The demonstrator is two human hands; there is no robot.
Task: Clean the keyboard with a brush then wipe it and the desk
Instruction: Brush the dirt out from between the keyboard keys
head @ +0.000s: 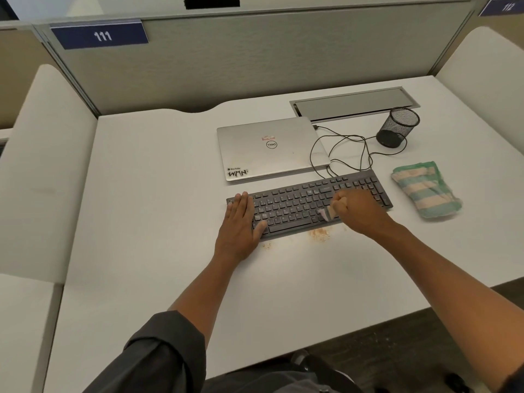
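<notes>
A black keyboard [300, 204] lies slightly slanted on the white desk [158, 194]. My left hand [241, 225] rests flat on its left end, fingers spread, holding it down. My right hand [358, 209] is closed in a fist around a small brush [325, 214], whose pale bristles touch the keys at the lower right of the main key block. Orange-brown crumbs [319, 234] lie on the desk just in front of the keyboard, with a smaller patch [267, 245] further left. A folded green and beige striped cloth [425, 191] lies to the right of the keyboard.
A shut silver laptop [269, 148] sits behind the keyboard, with a thin black cable [348, 154] looping beside it. A black mesh pen cup [397, 127] stands at the back right, before a metal cable hatch [354, 103]. Grey partition walls enclose the desk.
</notes>
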